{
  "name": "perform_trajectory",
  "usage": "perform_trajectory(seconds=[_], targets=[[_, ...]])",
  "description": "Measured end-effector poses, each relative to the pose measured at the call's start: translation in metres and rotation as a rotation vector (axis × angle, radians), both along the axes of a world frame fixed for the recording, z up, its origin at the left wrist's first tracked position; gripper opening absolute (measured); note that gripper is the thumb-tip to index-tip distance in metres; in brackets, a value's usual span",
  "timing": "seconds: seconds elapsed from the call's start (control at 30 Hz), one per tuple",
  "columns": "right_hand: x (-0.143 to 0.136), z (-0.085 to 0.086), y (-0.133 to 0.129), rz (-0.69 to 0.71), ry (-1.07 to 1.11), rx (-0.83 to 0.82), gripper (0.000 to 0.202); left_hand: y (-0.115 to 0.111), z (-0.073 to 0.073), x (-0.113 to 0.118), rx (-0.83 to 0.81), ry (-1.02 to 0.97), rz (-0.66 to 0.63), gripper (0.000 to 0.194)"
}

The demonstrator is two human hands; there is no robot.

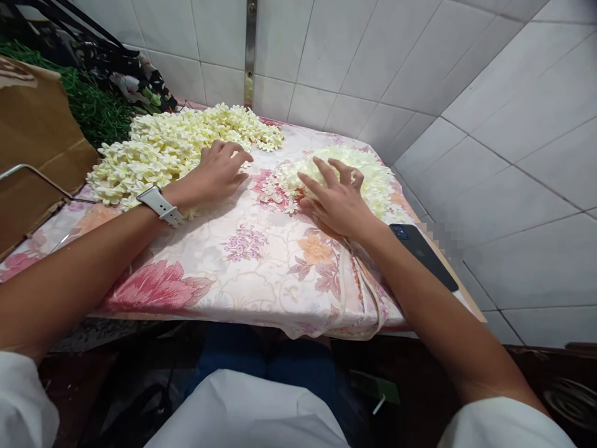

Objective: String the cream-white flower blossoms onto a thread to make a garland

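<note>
Looks midway to me, nothing put away: the left hand (221, 169), fingers parted, by the pale-yellow, star-shaped blossom heap (158, 149) at eleven o'clock; the right hand (339, 202), fingers spread, at the frilly white petal heap (379, 185) at one.

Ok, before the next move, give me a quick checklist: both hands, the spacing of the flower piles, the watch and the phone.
1. Left hand free: ok; thumb and fingers apart, nothing visible between them.
2. Right hand free: cannot tell; fingers spread at the right flower pile, their undersides hidden.
3. Left flower pile apart from the right one: ok; floral tablecloth shows between them.
4. Watch clear of flowers: cannot tell; some show right beside its strap.
5. Phone well clear of the right forearm: not ok; it lies close alongside.
</note>
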State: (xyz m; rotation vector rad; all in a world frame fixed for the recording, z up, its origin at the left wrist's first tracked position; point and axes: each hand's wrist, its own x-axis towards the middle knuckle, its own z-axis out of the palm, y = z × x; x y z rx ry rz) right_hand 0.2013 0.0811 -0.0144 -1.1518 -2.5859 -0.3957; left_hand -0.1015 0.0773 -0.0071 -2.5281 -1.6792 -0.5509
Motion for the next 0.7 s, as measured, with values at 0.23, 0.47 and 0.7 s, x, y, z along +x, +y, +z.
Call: perform_trajectory(seconds=[0.23, 0.47, 0.7], targets=[[0.013, 0.020, -0.001, -0.041, 0.456, 0.200, 0.044, 0.002, 0.014, -0.007, -0.040, -0.088, -0.071, 0.032], [0.009, 0.021, -0.009, 0.258, 0.669, 0.060, 0.017, -0.014, -0.007, 0.027, -0.106, -0.271, -0.310, 0.026], [-0.004, 0.020, -0.022, 0.463, 0.107, -0.593, 0.016, -0.001, -0.021, 0.025, 0.019, -0.133, -0.255, 0.025]])
